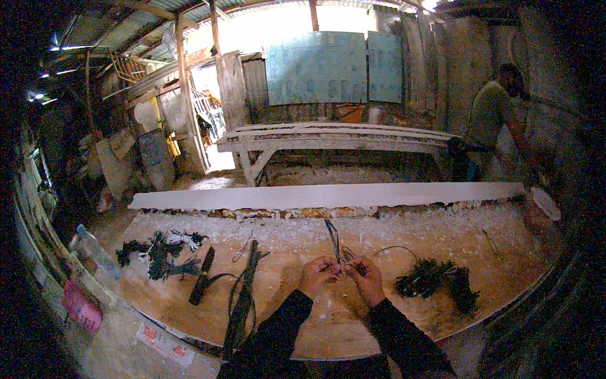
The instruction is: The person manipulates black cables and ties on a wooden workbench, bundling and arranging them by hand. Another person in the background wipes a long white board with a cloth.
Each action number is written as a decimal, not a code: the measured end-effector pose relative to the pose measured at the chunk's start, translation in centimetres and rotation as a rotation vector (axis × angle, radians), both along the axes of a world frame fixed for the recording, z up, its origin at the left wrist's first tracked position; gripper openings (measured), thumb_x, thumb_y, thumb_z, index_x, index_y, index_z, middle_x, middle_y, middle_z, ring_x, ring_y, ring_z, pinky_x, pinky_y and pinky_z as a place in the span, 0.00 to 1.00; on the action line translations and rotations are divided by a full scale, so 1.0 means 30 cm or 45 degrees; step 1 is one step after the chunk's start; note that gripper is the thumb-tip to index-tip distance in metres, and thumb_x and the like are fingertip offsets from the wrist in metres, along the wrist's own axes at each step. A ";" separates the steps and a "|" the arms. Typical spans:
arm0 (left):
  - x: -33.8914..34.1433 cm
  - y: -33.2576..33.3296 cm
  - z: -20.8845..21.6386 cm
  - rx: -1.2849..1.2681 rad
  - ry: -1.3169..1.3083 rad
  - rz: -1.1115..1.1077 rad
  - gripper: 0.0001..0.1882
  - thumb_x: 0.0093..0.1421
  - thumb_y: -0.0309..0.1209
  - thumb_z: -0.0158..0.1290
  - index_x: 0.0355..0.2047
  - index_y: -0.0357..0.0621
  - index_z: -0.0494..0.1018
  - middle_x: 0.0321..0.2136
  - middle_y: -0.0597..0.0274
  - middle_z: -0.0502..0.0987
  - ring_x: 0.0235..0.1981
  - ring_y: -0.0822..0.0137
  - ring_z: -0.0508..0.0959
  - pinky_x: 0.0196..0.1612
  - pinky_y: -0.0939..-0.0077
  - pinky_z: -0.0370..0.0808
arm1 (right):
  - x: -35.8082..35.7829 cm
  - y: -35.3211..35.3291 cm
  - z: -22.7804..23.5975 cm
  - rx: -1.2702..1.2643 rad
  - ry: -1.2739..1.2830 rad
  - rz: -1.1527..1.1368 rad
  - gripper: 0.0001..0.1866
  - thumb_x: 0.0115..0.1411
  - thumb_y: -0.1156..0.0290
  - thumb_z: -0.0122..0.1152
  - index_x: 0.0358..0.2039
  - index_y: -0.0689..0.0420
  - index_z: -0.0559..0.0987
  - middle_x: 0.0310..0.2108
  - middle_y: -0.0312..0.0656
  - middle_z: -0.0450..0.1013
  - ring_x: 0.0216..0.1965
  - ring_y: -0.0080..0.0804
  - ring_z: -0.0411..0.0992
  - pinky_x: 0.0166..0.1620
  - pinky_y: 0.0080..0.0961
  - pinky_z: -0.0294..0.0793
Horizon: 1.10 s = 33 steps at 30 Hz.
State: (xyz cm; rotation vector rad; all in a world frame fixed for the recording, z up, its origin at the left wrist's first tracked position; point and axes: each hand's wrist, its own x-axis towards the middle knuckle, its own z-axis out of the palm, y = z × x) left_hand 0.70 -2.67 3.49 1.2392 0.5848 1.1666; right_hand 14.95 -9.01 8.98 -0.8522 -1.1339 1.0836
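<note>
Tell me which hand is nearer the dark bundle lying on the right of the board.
Right. The right hand sits just left of the dark bundle, with a short gap between them. The left hand is farther away, beyond the right hand, both pinching a thin dark strand.

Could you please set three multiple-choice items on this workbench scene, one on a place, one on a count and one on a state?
1. Where does the dark handled tool lie?
A. left of both hands
B. right of both hands
C. on the far bench

2. How many heaps of dark strands lie on the wooden board?
A. one
B. two
C. four

3. How do the hands stand?
A. flat on the board
B. apart at the edges
C. together, pinching thin dark strands

Answers: 1 A, it lies left of the left hand. 2 B, the left heap and the right heap. 3 C, the left hand and right hand meet on the thin strands, which rise from the fingertips.
</note>
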 end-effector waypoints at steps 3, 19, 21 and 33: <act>-0.003 -0.004 0.009 -0.058 0.017 0.016 0.07 0.53 0.29 0.54 0.30 0.43 0.68 0.27 0.64 0.75 0.25 0.73 0.75 0.26 0.80 0.74 | -0.008 -0.026 0.016 0.095 -0.079 -0.052 0.05 0.51 0.79 0.56 0.29 0.59 0.71 0.31 0.38 0.70 0.33 0.27 0.70 0.39 0.22 0.69; -0.021 -0.017 0.055 -0.206 -0.084 -0.099 0.14 0.48 0.26 0.59 0.29 0.48 0.64 0.26 0.66 0.73 0.23 0.73 0.73 0.23 0.81 0.72 | -0.001 -0.013 -0.026 0.582 -0.949 -0.282 0.06 0.53 0.81 0.49 0.33 0.59 0.71 0.37 0.47 0.72 0.40 0.42 0.71 0.41 0.30 0.69; -0.019 -0.019 0.052 -0.243 -0.131 -0.107 0.14 0.48 0.25 0.58 0.30 0.47 0.64 0.27 0.66 0.73 0.25 0.72 0.74 0.25 0.81 0.73 | 0.001 -0.012 -0.026 0.552 -0.929 -0.313 0.05 0.53 0.80 0.50 0.32 0.59 0.71 0.36 0.46 0.72 0.38 0.40 0.71 0.40 0.29 0.70; -0.007 -0.018 0.049 0.038 -0.041 0.051 0.12 0.49 0.24 0.56 0.32 0.44 0.65 0.26 0.66 0.71 0.27 0.73 0.73 0.27 0.79 0.74 | 0.002 0.018 -0.070 0.472 -0.814 -0.374 0.03 0.54 0.76 0.53 0.30 0.60 0.71 0.31 0.45 0.73 0.33 0.34 0.73 0.37 0.27 0.71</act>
